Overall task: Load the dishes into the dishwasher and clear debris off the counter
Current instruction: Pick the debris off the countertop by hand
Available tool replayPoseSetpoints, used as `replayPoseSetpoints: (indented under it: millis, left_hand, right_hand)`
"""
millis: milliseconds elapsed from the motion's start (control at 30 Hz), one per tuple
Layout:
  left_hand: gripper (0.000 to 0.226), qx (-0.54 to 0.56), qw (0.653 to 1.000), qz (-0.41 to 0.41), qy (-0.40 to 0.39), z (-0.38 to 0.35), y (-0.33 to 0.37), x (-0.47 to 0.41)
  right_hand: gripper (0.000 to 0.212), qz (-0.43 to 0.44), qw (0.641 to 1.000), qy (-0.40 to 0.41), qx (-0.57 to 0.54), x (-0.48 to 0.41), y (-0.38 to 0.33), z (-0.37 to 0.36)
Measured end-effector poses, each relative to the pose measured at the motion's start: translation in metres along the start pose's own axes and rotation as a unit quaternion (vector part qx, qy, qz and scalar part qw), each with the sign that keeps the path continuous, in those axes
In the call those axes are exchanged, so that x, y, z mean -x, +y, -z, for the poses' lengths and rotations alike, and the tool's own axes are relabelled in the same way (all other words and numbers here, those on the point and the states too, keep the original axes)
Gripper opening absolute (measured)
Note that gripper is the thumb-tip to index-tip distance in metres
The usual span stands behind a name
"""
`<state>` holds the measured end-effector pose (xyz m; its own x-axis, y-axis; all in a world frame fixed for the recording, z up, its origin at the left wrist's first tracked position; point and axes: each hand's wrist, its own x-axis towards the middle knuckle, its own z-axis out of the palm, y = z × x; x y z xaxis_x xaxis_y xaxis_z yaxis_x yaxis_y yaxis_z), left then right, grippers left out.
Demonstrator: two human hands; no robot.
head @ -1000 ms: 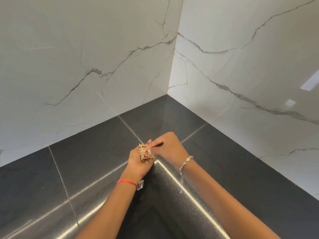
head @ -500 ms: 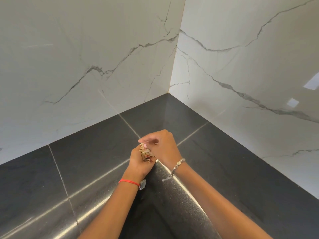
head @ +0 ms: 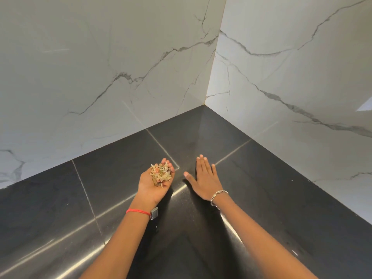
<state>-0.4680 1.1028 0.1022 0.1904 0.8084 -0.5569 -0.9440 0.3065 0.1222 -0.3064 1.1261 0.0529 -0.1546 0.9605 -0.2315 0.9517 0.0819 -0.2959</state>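
Observation:
A small heap of pale and orange food debris (head: 161,173) lies in the upturned, cupped palm of my left hand (head: 151,187), held just above the black stone counter (head: 112,178). My right hand (head: 205,179) is flat, palm down, fingers straight and together, on or just over the counter to the right of the left hand. A few tiny white specks lie on the counter at the right. No dishes or dishwasher are in view.
White marble-look walls (head: 100,67) meet in a corner (head: 205,103) behind the counter. The counter wraps around that corner, with shiny front edges running below my forearms. Thin grout seams cross the dark slabs.
My hands were together, the right one dropping debris into the left. The right hand has now moved away to the right and flattened; the left palm has opened upward with the heap.

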Motion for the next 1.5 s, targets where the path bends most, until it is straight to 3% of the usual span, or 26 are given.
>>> replayPoseSetpoints:
  millis: [200, 300, 433, 567, 667, 733, 800, 867, 933, 1067, 1133, 1267, 1433, 1500]
  left_hand:
    - [0.036, 0.016, 0.999, -0.037, 0.015, 0.018, 0.028, 0.029]
    - [0.035, 0.024, 0.998, -0.05, 0.019, 0.028, 0.039, 0.042]
    - [0.034, 0.039, 0.997, -0.064, 0.023, 0.043, 0.046, 0.061]
    - [0.019, 0.042, 0.997, -0.069, 0.003, 0.053, 0.046, 0.086]
    - [0.028, 0.03, 0.997, -0.065, 0.0, 0.063, 0.041, 0.102]
    - [0.033, 0.032, 0.998, -0.059, -0.002, 0.07, 0.037, 0.113]
    - [0.034, 0.027, 0.998, -0.06, 0.0, 0.074, 0.033, 0.122]
    - [0.035, 0.026, 0.998, -0.059, 0.006, 0.08, 0.03, 0.13]
    - [0.035, 0.029, 0.998, -0.056, 0.006, 0.085, 0.026, 0.138]
    - [0.036, 0.023, 0.998, -0.049, 0.012, 0.092, 0.021, 0.15]
    - [0.035, 0.028, 0.998, -0.046, 0.013, 0.096, 0.019, 0.157]
    - [0.035, 0.022, 0.998, -0.05, 0.017, 0.107, 0.019, 0.174]
    - [0.034, 0.012, 0.999, -0.034, 0.015, 0.121, 0.021, 0.192]
    - [0.034, -0.005, 1.0, -0.02, 0.009, 0.126, 0.019, 0.198]
  right_hand:
    - [0.082, 0.034, 0.998, 0.021, 0.041, -0.025, -0.029, -0.006]
    - [0.076, 0.097, 0.993, 0.009, 0.06, -0.024, -0.034, -0.006]
    - [0.073, 0.19, 0.979, -0.032, 0.065, 0.012, -0.047, -0.015]
    - [0.083, 0.257, 0.962, -0.064, 0.066, 0.072, -0.067, -0.028]
    - [0.079, 0.314, 0.943, -0.083, 0.069, 0.12, -0.073, -0.038]
    - [0.061, 0.328, 0.937, -0.121, 0.014, 0.145, -0.066, -0.04]
    - [0.05, 0.27, 0.944, -0.136, -0.133, 0.161, -0.054, -0.034]
    - [0.048, 0.166, 0.956, -0.049, -0.237, 0.17, -0.033, -0.029]
    - [0.054, 0.073, 0.98, 0.057, -0.173, 0.171, -0.007, -0.03]
    - [0.085, -0.036, 0.999, 0.04, 0.003, 0.171, 0.001, -0.044]
    - [0.103, -0.012, 0.998, 0.043, 0.036, 0.169, -0.019, -0.051]
    - [0.106, 0.075, 0.995, 0.021, 0.058, 0.16, -0.067, -0.064]
    - [0.068, 0.196, 0.977, -0.01, 0.08, 0.177, -0.092, -0.072]
    - [0.063, 0.238, 0.967, -0.02, 0.085, 0.197, -0.09, -0.077]
